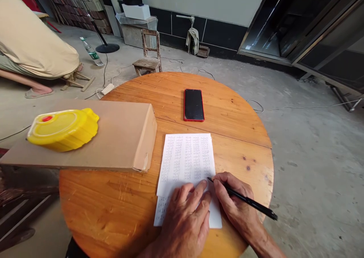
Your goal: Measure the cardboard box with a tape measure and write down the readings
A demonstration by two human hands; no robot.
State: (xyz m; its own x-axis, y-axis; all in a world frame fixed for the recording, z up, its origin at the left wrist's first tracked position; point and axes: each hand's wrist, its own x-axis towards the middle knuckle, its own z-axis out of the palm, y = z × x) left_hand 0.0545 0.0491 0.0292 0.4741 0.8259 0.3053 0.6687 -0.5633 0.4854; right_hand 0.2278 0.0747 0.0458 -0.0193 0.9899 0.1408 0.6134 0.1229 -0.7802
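A white sheet of paper (186,159) with several columns of small handwritten characters lies on the round wooden table. It overlaps a second written sheet (215,216) beneath it. My left hand (187,216) rests flat on the lower part of the papers, fingers stretched out and a little apart. In my right hand (237,197), at the sheet's right edge, a black pen (253,203) is pinched between thumb and fingers. The pen's tip points left, close to the bottom of the rightmost column and near my left fingertips. Whether the tip touches the paper I cannot tell.
Beyond the papers, a phone in a red case (194,105) lies on the table (239,136). On the left, a cardboard box (122,132) overhangs the table edge and bears a yellow plastic container (64,131). A small wooden chair (148,62) and a water bottle (92,53) are behind.
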